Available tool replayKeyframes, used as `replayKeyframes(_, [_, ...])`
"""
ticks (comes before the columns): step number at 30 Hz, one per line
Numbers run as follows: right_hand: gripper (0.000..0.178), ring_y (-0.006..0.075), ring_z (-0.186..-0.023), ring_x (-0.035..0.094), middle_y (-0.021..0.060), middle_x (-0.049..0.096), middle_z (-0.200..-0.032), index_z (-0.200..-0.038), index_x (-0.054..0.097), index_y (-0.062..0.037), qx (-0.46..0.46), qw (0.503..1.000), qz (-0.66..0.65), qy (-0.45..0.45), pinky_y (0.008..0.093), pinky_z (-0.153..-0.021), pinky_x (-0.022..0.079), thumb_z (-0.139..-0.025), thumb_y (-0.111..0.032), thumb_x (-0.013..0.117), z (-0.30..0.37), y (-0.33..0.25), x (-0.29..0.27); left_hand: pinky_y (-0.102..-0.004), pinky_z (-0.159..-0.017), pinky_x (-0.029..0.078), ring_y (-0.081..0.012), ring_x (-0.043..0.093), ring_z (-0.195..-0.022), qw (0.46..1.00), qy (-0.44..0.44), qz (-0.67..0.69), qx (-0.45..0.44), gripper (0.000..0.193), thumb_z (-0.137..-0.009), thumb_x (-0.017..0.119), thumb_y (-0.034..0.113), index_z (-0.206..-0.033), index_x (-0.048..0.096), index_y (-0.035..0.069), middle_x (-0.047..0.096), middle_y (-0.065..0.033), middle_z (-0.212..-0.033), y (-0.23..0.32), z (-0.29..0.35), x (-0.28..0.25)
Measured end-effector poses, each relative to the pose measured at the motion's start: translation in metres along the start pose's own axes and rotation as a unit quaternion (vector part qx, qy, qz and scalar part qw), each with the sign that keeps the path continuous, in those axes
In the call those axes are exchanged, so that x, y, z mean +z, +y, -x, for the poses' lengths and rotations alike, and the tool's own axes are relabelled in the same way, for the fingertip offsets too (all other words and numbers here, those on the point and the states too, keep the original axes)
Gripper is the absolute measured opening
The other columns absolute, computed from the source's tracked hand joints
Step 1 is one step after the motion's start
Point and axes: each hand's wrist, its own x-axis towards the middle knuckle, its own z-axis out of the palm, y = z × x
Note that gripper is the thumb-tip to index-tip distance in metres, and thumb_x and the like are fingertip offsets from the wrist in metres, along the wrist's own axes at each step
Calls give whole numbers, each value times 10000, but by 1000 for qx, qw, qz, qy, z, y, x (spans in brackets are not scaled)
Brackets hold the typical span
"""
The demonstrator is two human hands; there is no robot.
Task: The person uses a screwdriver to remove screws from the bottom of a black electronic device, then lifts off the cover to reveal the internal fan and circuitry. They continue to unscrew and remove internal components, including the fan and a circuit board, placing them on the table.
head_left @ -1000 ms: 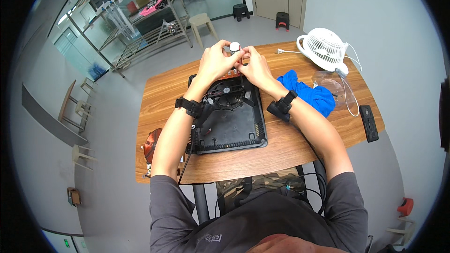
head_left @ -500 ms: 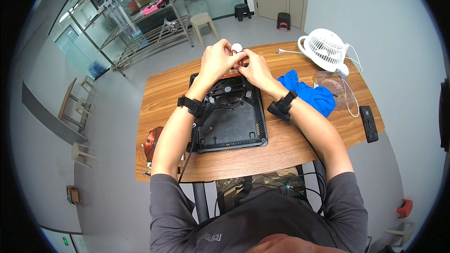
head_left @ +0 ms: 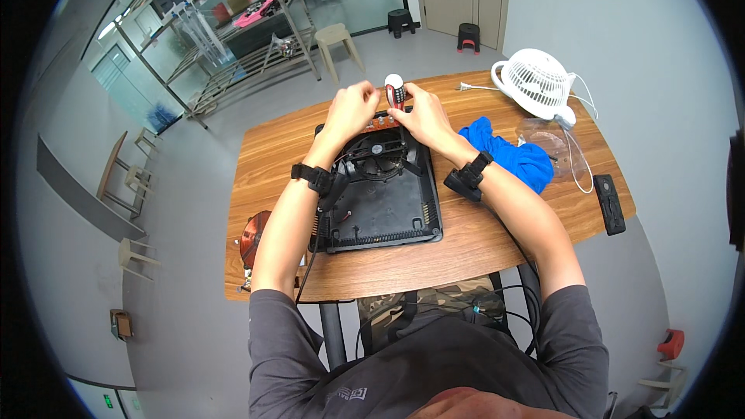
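My right hand (head_left: 424, 116) is closed around a red-and-black handled tool (head_left: 396, 95) with a rounded white top. It stands upright over the far edge of a black plastic housing (head_left: 380, 209). My left hand (head_left: 354, 107) hovers just left of the tool, apart from it. Its fingers are curled together and slightly blurred; whether anything small is between them does not show. Inside the housing, a round black fan (head_left: 377, 150) sits toward the far side. An orange-brown board (head_left: 379, 123) lies beyond it, partly hidden by my hands.
A copper coil disc (head_left: 253, 237) lies at the table's left, partly behind my left forearm. To the right are a blue cloth (head_left: 512, 157), a clear plastic tray (head_left: 570, 157), a white fan (head_left: 535, 84) with its cord, and a black flat device (head_left: 609, 204) at the edge.
My left hand has come away from the tool, moving slightly left. More of the tool's red-and-black body is uncovered. My right hand stays on it.
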Motion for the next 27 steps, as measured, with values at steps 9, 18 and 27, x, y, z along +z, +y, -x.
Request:
replayKeyframes(9, [404,419,-1008,679,232,712,-1046,-1123,645,9,-29,999,1,45,473,-843,534,-826,-219,795,-2,1,-1,-455,-896,552,-352,689,-1010,961,-219,-142,90,189,-857,732,164,-997,750,37,721,-168,-1032,-24,36,33])
replayKeyframes(18, [469,419,-1054,676,264,705,-1091,-1142,645,38,-15,999,8,35,436,-898,530,-822,-263,810,3,8,-14,-469,-887,541,-359,667,-1016,959,-204,-121,153,166,-863,724,152,-977,733,30,689,-149,-1036,-10,36,57])
replayKeyframes(27, [489,408,-1057,681,256,711,-1088,-1147,650,41,-8,1000,-2,22,431,-909,529,-819,-283,812,7,10,-18,-460,-881,551,-359,680,-1000,959,-193,-141,149,133,-847,709,121,-935,712,20,703,-158,-1024,-11,35,69])
